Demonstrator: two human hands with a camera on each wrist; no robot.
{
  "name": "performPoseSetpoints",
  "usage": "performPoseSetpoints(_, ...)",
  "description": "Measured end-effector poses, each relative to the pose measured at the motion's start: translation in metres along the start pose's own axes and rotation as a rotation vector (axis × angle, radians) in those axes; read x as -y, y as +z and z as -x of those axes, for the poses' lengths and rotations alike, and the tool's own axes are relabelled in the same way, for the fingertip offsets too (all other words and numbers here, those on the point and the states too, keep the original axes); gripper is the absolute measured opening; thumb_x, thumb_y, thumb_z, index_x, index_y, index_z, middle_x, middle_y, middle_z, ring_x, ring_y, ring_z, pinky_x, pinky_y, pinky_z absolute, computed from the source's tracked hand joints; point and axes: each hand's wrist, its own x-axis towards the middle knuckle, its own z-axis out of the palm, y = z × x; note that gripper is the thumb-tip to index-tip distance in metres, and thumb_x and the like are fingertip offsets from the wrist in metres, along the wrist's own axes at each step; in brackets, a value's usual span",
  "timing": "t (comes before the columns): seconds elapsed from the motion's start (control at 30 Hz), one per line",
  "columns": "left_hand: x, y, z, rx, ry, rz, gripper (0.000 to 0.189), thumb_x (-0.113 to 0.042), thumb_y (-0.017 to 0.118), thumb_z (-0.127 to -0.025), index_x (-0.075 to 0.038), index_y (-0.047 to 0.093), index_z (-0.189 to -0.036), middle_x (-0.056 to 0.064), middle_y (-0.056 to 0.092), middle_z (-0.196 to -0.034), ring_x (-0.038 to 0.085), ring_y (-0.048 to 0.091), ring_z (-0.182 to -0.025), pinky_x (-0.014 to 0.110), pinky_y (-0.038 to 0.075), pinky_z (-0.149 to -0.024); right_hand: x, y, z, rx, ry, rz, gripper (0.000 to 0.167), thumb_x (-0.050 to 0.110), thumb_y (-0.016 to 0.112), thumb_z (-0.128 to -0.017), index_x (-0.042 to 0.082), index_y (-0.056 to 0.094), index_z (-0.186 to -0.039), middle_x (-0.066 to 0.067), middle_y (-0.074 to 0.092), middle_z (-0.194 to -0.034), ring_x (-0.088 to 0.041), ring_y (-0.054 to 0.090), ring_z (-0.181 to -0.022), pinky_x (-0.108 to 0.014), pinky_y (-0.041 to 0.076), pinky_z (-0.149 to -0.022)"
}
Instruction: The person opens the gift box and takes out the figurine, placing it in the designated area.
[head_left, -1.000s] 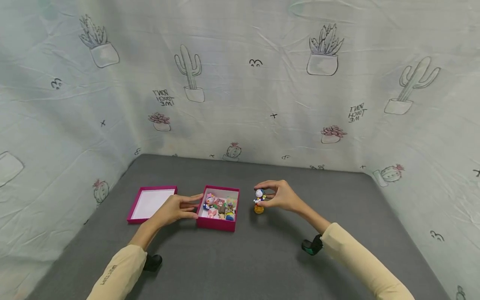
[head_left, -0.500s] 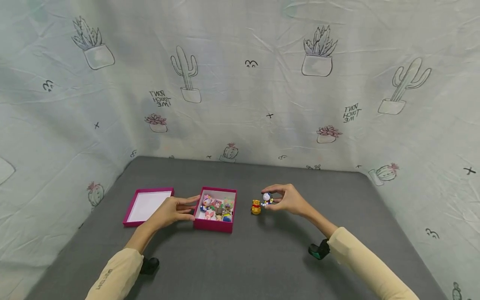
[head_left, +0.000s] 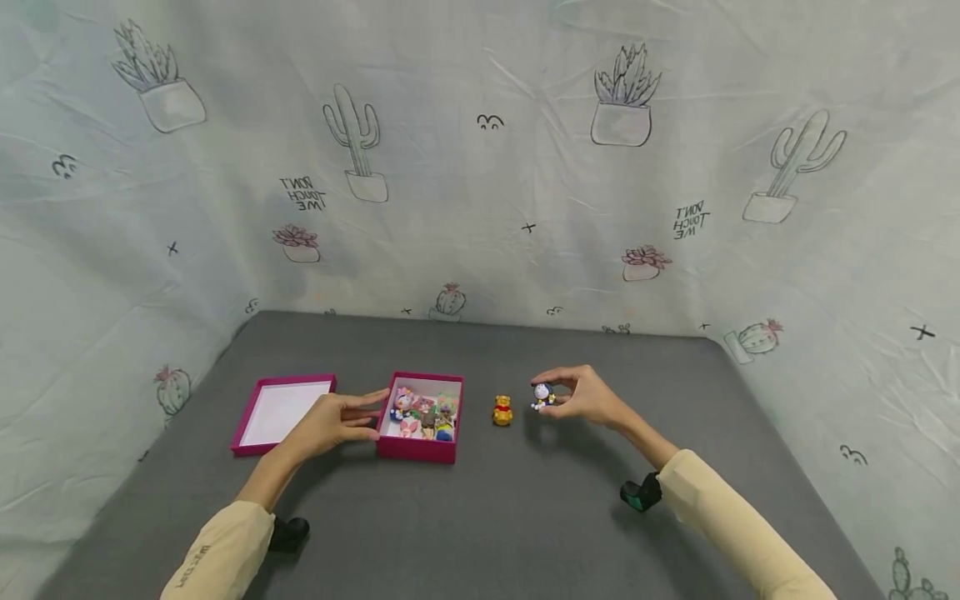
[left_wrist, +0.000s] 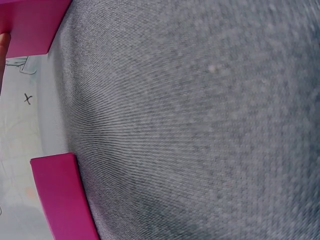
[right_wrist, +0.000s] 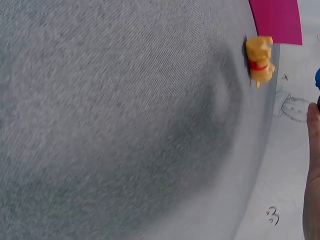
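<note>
Right hand pinches figurine; slackened grip could drop it. Left hand, fingers straight, touches box at bear's nine o'clock.

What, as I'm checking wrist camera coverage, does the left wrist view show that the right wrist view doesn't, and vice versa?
Only the left wrist view: the magenta lid and part of the left grip. Only the right wrist view: the yellow bear, part of the right grip and a blue sliver of the held figure. Both: part of the magenta box, the gray cloth and the printed backdrop.
</note>
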Motion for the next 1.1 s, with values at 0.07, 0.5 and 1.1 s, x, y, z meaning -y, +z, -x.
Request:
performPoseSetpoints(0.07, 0.0, 0.0, -0.001, -0.002, -0.013, -0.004, 0.068, -0.019, 0.079, -0.076, -0.002, 0.053, -0.136, 0.021, 0.048, -0.138, 0.033, 0.06, -0.112, 0.029, 0.054, -0.085, -0.01, -0.004, 0.001, -0.011, 0.02, 0.012, 0.042, -0.008, 0.076, -0.075, -0.011, 0.063, -0.115, -0.027, 0.06, -0.12, -0.026, 0.062, -0.105, -0.027, 0.055, -0.084)
performPoseSetpoints(0.5, 0.002, -0.002, -0.001, 0.017, -0.028, 0.019, 0.07, -0.02, 0.08, -0.076, -0.002, 0.051, -0.136, 0.02, 0.047, -0.139, 0.033, 0.059, -0.114, 0.028, 0.054, -0.086, -0.038, -0.021, 0.01, -0.034, 0.066, -0.005, 0.047, 0.001, 0.082, -0.073, -0.008, 0.064, -0.116, -0.021, 0.061, -0.122, -0.028, 0.056, -0.118, -0.033, 0.054, -0.09)
performPoseSetpoints(1.1, 0.002, -0.003, -0.001, 0.017, -0.016, 0.032, 0.071, -0.021, 0.08, -0.076, -0.003, 0.051, -0.137, 0.021, 0.046, -0.14, 0.034, 0.059, -0.115, 0.029, 0.054, -0.086, -0.055, -0.007, -0.003, 0.049, 0.032, -0.022, 0.034, 0.003, 0.081, -0.075, -0.004, 0.066, -0.105, -0.026, 0.06, -0.12, -0.016, 0.062, -0.105, -0.033, 0.054, -0.089)
